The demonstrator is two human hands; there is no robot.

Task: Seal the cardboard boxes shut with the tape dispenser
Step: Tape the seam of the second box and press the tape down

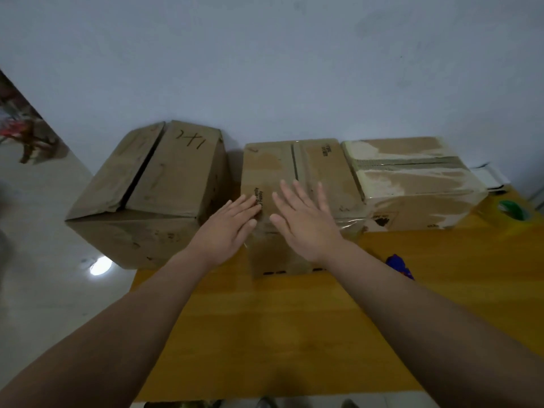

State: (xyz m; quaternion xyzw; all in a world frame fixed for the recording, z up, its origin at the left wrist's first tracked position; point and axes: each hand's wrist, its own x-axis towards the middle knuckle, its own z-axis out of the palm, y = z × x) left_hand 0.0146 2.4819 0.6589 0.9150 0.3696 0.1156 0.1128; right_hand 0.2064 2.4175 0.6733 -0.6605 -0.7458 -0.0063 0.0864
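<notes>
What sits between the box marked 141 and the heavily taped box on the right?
In the head view, a third box stands between the 141 box and the taped box, with both hands, left and right, flat on it.

Three cardboard boxes in row along far edge of bench, against wall. Left box overhangs bench's left edge, top seam gaping. Middle box: left hand and right hand flat, fingers spread, near front top edge. Right box taped over. Green tape roll near bench's right edge.
</notes>
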